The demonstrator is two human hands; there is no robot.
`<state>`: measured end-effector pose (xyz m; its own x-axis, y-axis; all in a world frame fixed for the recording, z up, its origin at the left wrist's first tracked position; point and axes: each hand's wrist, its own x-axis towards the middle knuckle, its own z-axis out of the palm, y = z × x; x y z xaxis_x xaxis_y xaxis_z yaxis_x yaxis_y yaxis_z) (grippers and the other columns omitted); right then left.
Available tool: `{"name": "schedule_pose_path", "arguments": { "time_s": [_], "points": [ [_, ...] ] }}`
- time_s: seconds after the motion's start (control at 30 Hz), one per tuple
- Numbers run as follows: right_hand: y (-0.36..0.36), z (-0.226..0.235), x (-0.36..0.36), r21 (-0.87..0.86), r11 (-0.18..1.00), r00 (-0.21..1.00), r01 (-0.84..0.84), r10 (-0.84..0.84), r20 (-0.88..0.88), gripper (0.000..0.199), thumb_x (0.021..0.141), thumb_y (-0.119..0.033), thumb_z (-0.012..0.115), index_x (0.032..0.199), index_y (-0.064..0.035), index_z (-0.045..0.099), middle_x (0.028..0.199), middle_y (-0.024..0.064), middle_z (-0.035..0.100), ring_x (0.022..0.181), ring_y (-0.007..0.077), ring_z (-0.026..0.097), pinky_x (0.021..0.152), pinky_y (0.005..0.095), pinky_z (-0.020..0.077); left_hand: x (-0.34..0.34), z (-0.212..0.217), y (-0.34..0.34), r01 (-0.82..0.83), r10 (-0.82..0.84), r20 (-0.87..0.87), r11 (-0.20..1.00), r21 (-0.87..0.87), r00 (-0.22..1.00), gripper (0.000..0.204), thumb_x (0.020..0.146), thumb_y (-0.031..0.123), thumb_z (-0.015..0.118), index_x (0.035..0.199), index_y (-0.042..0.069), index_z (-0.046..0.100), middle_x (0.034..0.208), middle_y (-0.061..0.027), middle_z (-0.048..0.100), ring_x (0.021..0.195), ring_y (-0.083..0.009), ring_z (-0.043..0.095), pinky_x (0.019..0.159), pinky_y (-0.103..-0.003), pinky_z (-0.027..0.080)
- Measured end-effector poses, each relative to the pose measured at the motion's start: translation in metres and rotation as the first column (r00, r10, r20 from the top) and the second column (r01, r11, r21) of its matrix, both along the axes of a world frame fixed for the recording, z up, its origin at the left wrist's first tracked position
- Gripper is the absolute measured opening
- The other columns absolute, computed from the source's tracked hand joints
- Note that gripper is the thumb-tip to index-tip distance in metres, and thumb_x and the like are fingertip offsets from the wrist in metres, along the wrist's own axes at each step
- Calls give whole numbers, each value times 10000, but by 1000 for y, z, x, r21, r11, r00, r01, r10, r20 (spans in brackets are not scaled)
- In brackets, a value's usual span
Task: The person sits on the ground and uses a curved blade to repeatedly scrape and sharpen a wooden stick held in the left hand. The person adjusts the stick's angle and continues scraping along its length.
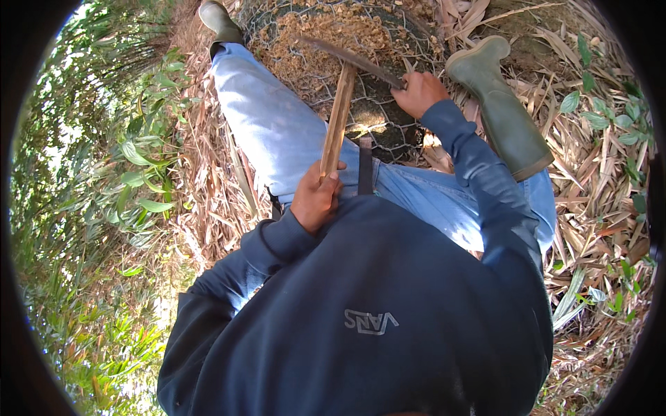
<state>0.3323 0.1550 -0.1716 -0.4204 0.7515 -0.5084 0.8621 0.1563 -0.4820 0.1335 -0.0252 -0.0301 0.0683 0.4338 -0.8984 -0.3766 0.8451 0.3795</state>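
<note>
My left hand [316,200] is closed round the lower end of a split wooden stick [336,121], which points up and away from my lap. My right hand [420,94] grips a long knife [371,67] by its handle, which the fingers hide. Its dark blade reaches leftward across the far end of the stick and seems to touch it there. Beyond the stick, pale wood chips [298,48] are heaped over wire mesh [378,114] between my legs.
My legs in blue jeans [257,118] are spread to both sides. A green rubber boot [503,111] is at right, another boot [220,22] at far left. Dry leaves [590,215] cover the ground; green plants [142,163] grow on the left. A dark strap [365,166] lies at my waist.
</note>
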Motion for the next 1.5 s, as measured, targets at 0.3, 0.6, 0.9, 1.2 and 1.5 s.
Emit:
{"name": "schedule_pose_path", "arguments": {
  "time_s": [0.3,0.6,0.9,1.2,1.5],
  "points": [
    [11,-3,0,18,1000,1000,5,-4,-23,337,785,-333,651,832,-3,703,695,248,637,689,424,636,690,501,507,0,-6,-3,18,-18,-9,1000,12,1000,268,1020,242,448,1240,91,480,755,26,440,436,-17,303,366,-193,242],
    [3,14,4,-19,999,999,-40,40,-34,370,791,-351,646,838,11,705,713,253,642,707,422,641,717,482,517,3,-6,-2,-4,4,4,1000,0,1000,255,1020,206,446,1242,83,478,742,22,451,438,-20,320,369,-194,253],
    [10,6,-3,-113,993,999,-22,18,-42,386,789,-374,647,874,-4,715,761,264,654,735,429,647,742,482,522,1,-11,-4,8,-8,-7,1000,10,1000,258,1016,214,459,1238,85,478,734,14,455,445,-32,326,391,-197,267],
    [6,2,-7,-61,998,999,1,-3,-37,375,785,-365,639,886,-11,711,771,246,663,749,419,653,757,489,519,2,-12,-6,-5,5,19,1000,25,1000,299,1022,283,467,1221,61,490,704,8,446,456,-52,335,403,-208,281],
    [-12,22,-3,-169,983,996,64,-73,-47,296,793,-329,629,866,-52,704,730,223,657,716,406,653,695,484,513,-13,9,13,-84,102,134,988,-131,986,393,1022,418,413,1050,36,501,594,7,426,387,-82,335,362,-237,343]
  ]
}}
